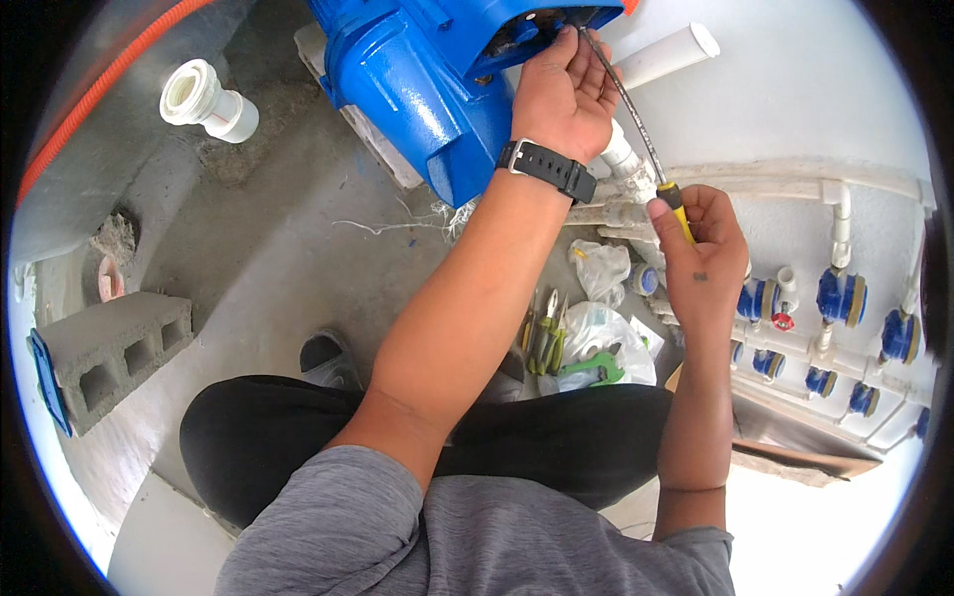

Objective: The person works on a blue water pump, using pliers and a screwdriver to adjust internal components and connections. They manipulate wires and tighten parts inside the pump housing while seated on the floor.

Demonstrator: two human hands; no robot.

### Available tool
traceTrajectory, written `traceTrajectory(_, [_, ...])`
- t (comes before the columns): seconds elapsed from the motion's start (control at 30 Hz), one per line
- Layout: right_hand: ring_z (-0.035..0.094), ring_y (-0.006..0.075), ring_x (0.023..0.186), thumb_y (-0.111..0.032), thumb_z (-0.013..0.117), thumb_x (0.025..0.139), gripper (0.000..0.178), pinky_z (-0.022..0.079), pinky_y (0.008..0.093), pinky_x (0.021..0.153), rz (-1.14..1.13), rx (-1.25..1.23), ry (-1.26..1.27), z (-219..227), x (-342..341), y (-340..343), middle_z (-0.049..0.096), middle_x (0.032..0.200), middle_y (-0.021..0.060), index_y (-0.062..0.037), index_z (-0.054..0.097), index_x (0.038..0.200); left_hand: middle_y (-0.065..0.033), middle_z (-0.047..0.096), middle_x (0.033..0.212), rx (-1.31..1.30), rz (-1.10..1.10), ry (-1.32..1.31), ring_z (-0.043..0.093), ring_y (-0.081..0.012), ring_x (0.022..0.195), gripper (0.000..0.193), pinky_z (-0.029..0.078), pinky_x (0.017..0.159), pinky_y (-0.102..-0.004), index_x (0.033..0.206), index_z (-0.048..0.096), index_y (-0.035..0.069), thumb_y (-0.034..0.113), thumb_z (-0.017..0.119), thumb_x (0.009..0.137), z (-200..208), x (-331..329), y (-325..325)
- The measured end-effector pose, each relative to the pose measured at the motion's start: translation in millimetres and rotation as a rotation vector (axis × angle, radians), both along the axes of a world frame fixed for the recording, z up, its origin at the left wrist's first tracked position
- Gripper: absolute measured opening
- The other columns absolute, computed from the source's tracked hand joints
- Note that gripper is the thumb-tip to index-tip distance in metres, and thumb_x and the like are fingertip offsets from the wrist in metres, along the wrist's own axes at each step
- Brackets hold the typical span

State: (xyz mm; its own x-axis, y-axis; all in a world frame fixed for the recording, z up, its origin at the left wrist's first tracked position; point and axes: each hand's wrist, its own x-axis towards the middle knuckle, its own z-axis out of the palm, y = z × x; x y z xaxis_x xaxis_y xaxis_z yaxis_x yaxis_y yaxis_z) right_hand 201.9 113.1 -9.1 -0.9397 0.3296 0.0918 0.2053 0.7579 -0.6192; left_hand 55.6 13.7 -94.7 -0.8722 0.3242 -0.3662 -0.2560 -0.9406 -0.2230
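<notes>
A large blue pump or motor housing stands at the top, with a dark recess facing me. My left hand, with a black watch on its wrist, reaches to the edge of this recess. Its thumb and fingers are drawn together there; what they pinch is hidden. In my right hand is a screwdriver with a yellow and black handle. The long shaft slants up past my left fingers, and its tip is at the recess. Whether the tip sits on a screw cannot be made out.
White pipes and several blue water meters line the right wall. Pliers, plastic bags and a green tool lie by my knees. Left are a concrete block, a white pipe fitting and an orange corrugated conduit.
</notes>
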Motion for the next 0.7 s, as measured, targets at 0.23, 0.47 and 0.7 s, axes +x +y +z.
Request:
traceTrajectory(0.23, [0.057, 0.0077, 0.069, -0.026, 0.081, 0.09, 0.037, 0.045, 0.0239, 0.061, 0.036, 0.036, -0.075, -4.7, -4.5, 15.4, 0.067, 0.083, 0.0032, 0.0027, 0.067, 0.109, 0.0051, 0.071, 0.092, -0.002, -0.077, 0.008, 0.067, -0.0131, 0.091, 0.009, 0.047, 0.088, -0.034, 0.095, 0.068, 0.015, 0.023, 0.067, 0.098, -7.5, -8.2, -1.5])
traceTrajectory(0.47, [0.057, 0.0071, 0.07, -0.032, 0.077, 0.094, 0.037, 0.044, 0.0233, 0.063, -0.058, -0.152, -0.161, -6.3, -3.8, 18.5, 0.066, 0.079, 0.0017, 0.0025, 0.071, 0.107, 0.0059, 0.07, 0.088, 0.037, -0.073, 0.028, 0.065, -0.0113, 0.084, 0.011, 0.047, 0.083, -0.0291, 0.09, 0.067, 0.016, 0.022, 0.068, 0.098, -9.8, -9.5, -0.5])
traceTrajectory(0.7, [0.055, 0.0071, 0.068, -0.037, 0.073, 0.097, 0.041, 0.042, 0.0233, 0.059, -0.074, -0.25, -0.217, -2.9, -6.5, 18.9, 0.065, 0.075, 0.0019, 0.003, 0.072, 0.103, 0.0048, 0.07, 0.088, 0.057, -0.054, 0.01, 0.065, -0.0107, 0.084, 0.01, 0.048, 0.083, -0.0279, 0.092, 0.067, 0.014, 0.021, 0.068, 0.099, -10.6, -9.2, 1.9])
